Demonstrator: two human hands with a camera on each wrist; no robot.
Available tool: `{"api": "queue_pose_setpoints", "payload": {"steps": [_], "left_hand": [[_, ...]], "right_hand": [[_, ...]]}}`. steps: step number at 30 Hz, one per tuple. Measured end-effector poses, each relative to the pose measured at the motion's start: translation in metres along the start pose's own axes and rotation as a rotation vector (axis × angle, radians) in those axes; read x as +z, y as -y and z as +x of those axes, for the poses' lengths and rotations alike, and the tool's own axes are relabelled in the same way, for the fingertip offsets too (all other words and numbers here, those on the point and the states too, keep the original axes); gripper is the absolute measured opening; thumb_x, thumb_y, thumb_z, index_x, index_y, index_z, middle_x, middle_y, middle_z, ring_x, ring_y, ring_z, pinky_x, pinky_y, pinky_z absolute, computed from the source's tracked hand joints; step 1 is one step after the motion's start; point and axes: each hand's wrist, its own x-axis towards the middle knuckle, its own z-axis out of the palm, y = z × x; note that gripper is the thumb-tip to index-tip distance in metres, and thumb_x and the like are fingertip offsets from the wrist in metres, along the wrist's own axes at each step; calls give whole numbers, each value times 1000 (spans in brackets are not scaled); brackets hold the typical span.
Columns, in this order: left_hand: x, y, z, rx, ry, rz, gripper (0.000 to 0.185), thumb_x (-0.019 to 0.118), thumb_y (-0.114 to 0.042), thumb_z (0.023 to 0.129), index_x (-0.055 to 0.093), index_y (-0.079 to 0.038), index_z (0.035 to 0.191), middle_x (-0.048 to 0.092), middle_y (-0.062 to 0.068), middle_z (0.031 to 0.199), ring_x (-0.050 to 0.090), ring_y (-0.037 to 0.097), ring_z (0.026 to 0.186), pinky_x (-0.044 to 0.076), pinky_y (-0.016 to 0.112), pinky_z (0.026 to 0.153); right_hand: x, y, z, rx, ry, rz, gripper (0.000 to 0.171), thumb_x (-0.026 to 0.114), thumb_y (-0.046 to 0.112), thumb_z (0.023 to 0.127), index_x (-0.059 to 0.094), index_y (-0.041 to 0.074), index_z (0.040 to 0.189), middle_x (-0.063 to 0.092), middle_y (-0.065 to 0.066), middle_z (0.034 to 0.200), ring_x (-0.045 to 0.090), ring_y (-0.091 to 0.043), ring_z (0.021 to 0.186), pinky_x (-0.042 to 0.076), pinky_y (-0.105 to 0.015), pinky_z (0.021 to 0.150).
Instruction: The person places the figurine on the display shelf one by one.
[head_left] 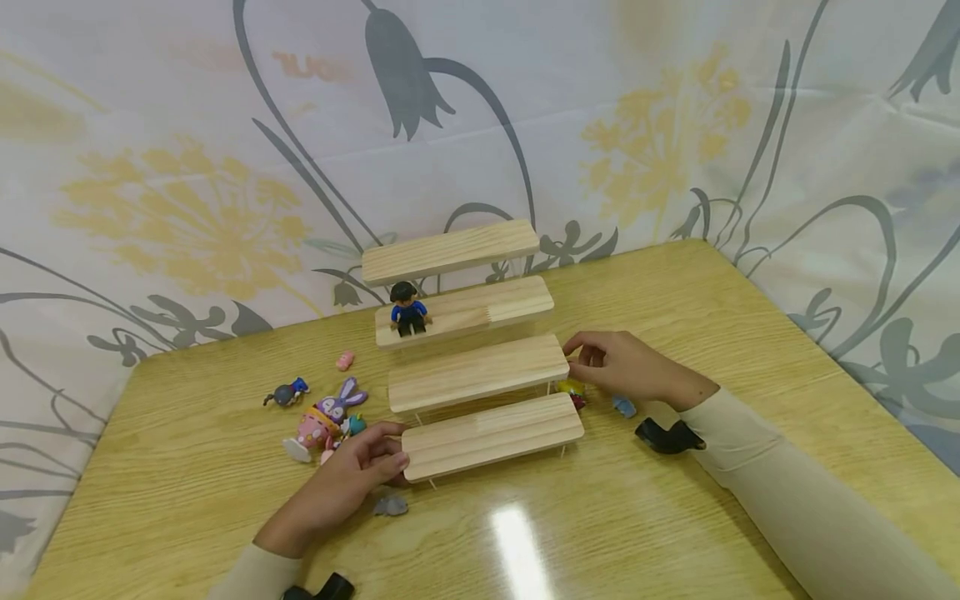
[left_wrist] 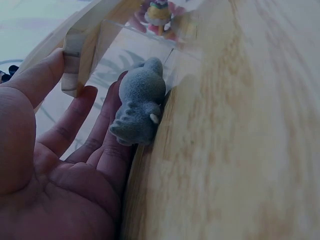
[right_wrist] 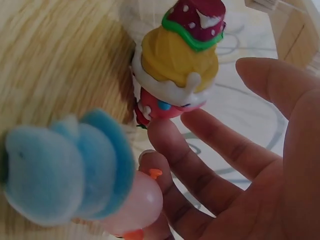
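Observation:
A four-step wooden display stand (head_left: 480,371) with clear supports stands on the table. My left hand (head_left: 337,483) pinches the left end of its lowest board (head_left: 491,437), thumb and index finger on opposite faces in the left wrist view. A fuzzy grey animal figurine (left_wrist: 142,97) lies beside those fingers. My right hand (head_left: 630,367) is at the right end of the second-lowest board (head_left: 480,373); its fingers and thumb are apart in the right wrist view. Near its fingertips are a yellow-and-red figurine with a maroon hat (right_wrist: 182,57) and a light-blue fuzzy figurine (right_wrist: 50,170).
A toy figure in a blue top (head_left: 409,315) sits on the second board from the top. Left of the stand lie a purple-eared rabbit figurine (head_left: 318,425), a grey-and-blue figurine (head_left: 287,392) and a small pink piece (head_left: 346,360). A flower-patterned cloth (head_left: 480,108) hangs behind.

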Motion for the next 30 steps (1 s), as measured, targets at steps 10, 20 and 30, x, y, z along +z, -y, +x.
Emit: {"api": "queue_pose_setpoints", "payload": {"steps": [10,20,30], "left_hand": [[1,1,0,0,1,-17,57,52,-21,106,30,13,145,61,4,107,67,12,94,56,25,87],[1,1,0,1,2,-25,56,52,-21,106,30,13,145,60,4,107,66,12,93,56,26,86],[0,1,0,8,7,-20,56,51,-21,106,29,13,145,60,4,107,66,12,94,56,26,86]], "right_hand": [[6,-1,1,-3,64,-29,43,65,36,98,60,5,127,64,1,85,56,-11,71,49,-29,67],[7,1,1,-11,79,-44,47,65,42,97,59,6,126,59,3,76,51,-11,62,45,-28,63],[8,0,0,-33,92,-31,44,66,38,97,58,6,127,62,4,78,54,-10,62,48,-26,63]]}}
